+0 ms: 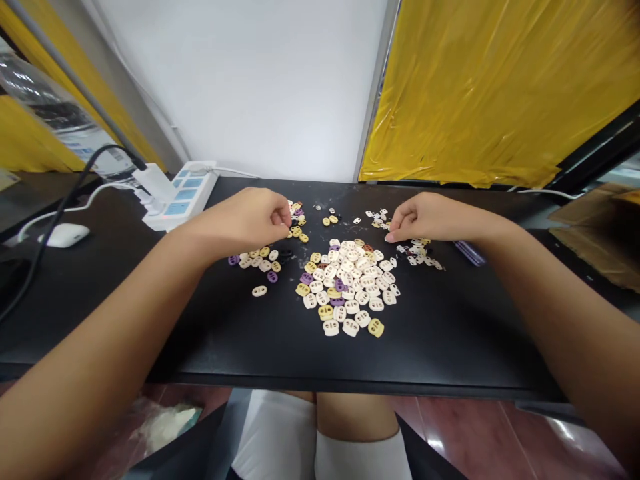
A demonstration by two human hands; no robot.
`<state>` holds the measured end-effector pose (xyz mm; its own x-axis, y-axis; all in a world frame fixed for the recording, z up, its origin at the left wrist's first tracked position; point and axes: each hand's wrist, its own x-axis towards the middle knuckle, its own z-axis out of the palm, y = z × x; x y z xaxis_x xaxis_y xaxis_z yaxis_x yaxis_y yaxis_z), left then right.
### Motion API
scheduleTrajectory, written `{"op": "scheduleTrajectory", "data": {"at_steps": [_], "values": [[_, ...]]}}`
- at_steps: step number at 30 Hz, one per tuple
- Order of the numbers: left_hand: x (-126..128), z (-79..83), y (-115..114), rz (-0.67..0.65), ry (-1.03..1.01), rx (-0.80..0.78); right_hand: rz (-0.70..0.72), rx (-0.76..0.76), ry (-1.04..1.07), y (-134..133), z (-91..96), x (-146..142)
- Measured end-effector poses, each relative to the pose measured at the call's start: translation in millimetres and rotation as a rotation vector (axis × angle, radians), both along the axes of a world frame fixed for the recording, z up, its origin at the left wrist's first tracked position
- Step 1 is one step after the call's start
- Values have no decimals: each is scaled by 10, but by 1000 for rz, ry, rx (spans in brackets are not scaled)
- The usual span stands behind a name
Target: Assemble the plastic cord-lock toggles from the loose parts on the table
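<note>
A large heap of small oval two-hole cord locks (353,270), mostly cream with some yellow, purple and brown, lies mid-table. My left hand (245,217) is closed, its fingers curled and fingertips low beside a small group of yellow cord locks (299,233); anything in its grip is hidden. Under that wrist spreads a looser cluster of cream, yellow and purple cord locks (264,265). My right hand (425,217) is bent in a pinch right of the heap, its fingertips by small white pieces (377,217); whether it holds one I cannot make out. More small pieces (420,252) lie below it.
A white power strip (187,193) with plugs and cables stands at the back left, near a white earbud case (65,235) and a clear bottle (65,120). A dark purple item (470,253) lies beside my right forearm. Cardboard (597,237) is at the right.
</note>
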<state>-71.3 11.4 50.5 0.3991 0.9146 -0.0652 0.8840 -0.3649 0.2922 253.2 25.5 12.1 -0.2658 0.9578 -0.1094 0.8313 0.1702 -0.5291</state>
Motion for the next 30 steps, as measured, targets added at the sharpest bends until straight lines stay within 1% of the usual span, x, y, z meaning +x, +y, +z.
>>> {"op": "scheduleTrajectory", "data": {"at_steps": [4,6,9,12,15,18,22,26,30], "values": [[58,-15,-20,-4,-111,46,-12,-11,13,2,12,3],[76,-41,-15,-24,-155,59,-15,13,45,9,19,12],[97,-81,-8,-44,-225,76,-52,117,127,27,13,18],[124,-100,-19,-52,-308,79,-135,235,184,37,-8,3],[151,-98,-43,-42,-350,87,-208,318,173,32,-26,-13],[169,-92,-62,-27,-325,90,-245,363,149,41,-61,-5],[189,-98,-75,-28,-280,72,-203,391,112,96,-182,15],[230,-124,-95,-37,-286,54,-111,438,-11,145,-315,-28],[267,-167,-114,-60,-314,41,-118,455,-94,153,-349,-97]]}}
